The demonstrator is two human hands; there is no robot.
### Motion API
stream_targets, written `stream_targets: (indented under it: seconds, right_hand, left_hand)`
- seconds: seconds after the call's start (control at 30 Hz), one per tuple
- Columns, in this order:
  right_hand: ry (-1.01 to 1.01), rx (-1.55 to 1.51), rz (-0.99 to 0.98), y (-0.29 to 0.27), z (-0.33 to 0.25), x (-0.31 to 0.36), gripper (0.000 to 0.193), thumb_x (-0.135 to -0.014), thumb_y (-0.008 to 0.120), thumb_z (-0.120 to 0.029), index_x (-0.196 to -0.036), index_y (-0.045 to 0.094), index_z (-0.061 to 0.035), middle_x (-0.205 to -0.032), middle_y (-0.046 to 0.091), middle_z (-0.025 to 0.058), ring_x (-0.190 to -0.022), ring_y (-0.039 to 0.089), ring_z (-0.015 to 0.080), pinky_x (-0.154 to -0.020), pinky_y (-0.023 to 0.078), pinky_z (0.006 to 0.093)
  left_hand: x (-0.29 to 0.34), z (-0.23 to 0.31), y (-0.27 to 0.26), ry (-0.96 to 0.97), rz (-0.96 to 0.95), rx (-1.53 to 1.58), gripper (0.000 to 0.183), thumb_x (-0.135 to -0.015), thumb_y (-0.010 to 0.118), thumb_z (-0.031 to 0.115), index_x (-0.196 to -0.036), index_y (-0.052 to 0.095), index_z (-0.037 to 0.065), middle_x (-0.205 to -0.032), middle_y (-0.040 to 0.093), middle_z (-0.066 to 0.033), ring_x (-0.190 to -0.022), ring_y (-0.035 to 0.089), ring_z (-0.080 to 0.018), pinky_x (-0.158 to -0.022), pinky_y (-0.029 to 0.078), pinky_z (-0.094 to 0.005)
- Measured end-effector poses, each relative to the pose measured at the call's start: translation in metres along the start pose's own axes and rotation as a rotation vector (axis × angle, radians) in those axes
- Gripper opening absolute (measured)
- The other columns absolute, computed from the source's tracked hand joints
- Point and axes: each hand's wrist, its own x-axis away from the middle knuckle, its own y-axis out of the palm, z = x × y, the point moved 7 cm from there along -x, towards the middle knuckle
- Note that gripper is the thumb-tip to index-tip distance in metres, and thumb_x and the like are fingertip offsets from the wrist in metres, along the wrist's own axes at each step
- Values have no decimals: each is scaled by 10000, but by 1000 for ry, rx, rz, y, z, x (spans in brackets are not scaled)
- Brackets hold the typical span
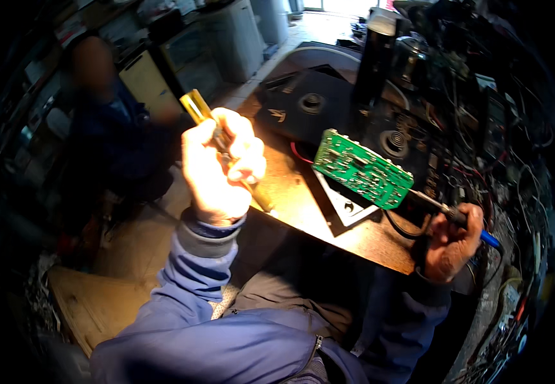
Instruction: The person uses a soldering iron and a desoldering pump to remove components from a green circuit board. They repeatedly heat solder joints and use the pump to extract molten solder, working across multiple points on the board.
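My left hand (223, 160), raised in bright light, is closed round a long yellow tube-shaped tool (195, 105). The tool's upper end sticks out above my fist; glare hides its exact kind. In my right hand (453, 246) I grip a soldering iron (442, 208) with a blue rear end, its metal tip pointing left. That tip reaches the right edge of a green circuit board (364, 169), tilted with its soldered side showing. What supports the board is hidden. Under it lies a white panel (345, 205) with a dark mark.
Dark panels with round spiral marks (311, 102) lie on the wooden bench (380, 246). A tall dark cylinder (373, 61) stands behind. Tangled wires and a multimeter (495, 121) crowd the right side. At left, another person (117, 121) sits in shadow.
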Motion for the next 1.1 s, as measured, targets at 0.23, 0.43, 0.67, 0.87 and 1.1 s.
stream_targets:
  seconds: [0.23,0.43,0.67,0.87,1.1]
  right_hand:
    - [-28,44,26,10,-1,-2,224,-923,519,-246,-818,516,-48,-562,515,64,-394,417,102,-412,435,254]
    - [-20,47,-12,9,-5,3,189,-909,532,-196,-813,513,-34,-553,484,34,-399,364,66,-424,445,248]
    - [-37,96,-40,10,-5,6,177,-903,553,-169,-786,523,-40,-554,464,9,-411,369,53,-413,409,226]
    - [-76,136,-54,11,-4,7,162,-899,561,-153,-792,517,-40,-583,480,5,-439,387,52,-416,393,220]
    - [-79,116,-85,12,-2,6,164,-906,549,-153,-792,505,-43,-639,488,23,-494,434,69,-433,415,229]
  left_hand:
    - [10,-13,-9,218,22,-390,172,-899,460,58,-1068,471,31,-806,487,-57,-589,431,-86,-548,393,-236]
    - [19,-27,-17,304,-48,-766,238,-977,476,275,-985,471,38,-891,492,-71,-745,464,-138,-675,412,-277]
    - [29,-24,-19,299,-7,-1179,297,-975,564,312,-958,555,16,-894,545,-46,-794,512,-126,-748,424,-273]
    - [32,-21,-20,187,43,-1200,317,-954,614,287,-1037,587,-18,-853,596,-45,-738,543,-105,-666,444,-236]
    - [7,-35,17,29,-51,-769,344,-963,579,264,-1027,589,-74,-771,589,-74,-689,576,-115,-658,481,-245]
